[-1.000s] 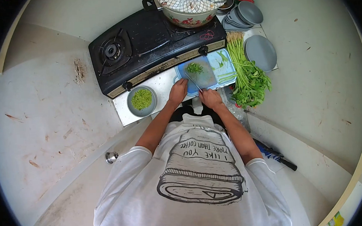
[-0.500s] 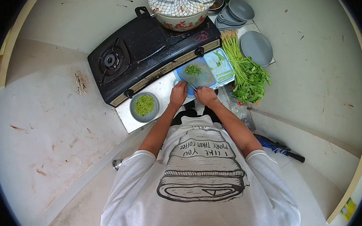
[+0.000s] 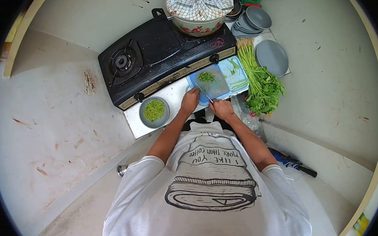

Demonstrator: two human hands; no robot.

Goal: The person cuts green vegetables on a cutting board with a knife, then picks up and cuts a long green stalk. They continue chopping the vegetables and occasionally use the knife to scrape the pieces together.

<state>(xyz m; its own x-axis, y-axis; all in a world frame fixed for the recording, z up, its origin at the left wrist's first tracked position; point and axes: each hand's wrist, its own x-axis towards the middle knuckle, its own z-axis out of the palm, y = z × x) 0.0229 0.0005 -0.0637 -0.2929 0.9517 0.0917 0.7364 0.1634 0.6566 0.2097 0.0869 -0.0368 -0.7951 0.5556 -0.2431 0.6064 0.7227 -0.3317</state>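
Note:
My right hand [image 3: 222, 109] grips a knife [image 3: 204, 93], its thin blade slanting up and left over the near left part of a blue cutting board [image 3: 217, 87]. At the board's left edge, my left hand [image 3: 190, 100] is closed beside the blade; whatever its fingers hold is hidden. A small heap of chopped greens [image 3: 206, 76] lies on the board, just beyond the blade. Cut stems and leaves rest on a light blue tray [image 3: 241, 74] at the right. Farther right lies a large bunch of leafy green stalks [image 3: 262, 85].
A grey bowl [image 3: 167, 112] of chopped green pieces stands left of my hands. Behind the board sits a black gas stove [image 3: 154, 48], bearing a floral pot [image 3: 198, 28] covered with a checked cloth. A grey plate [image 3: 273, 58] and stacked grey bowls [image 3: 257, 18] stand at right.
My right hand and the knife have drawn slightly back toward my body. My left hand stays at the board's left edge. The whole view has shifted a little.

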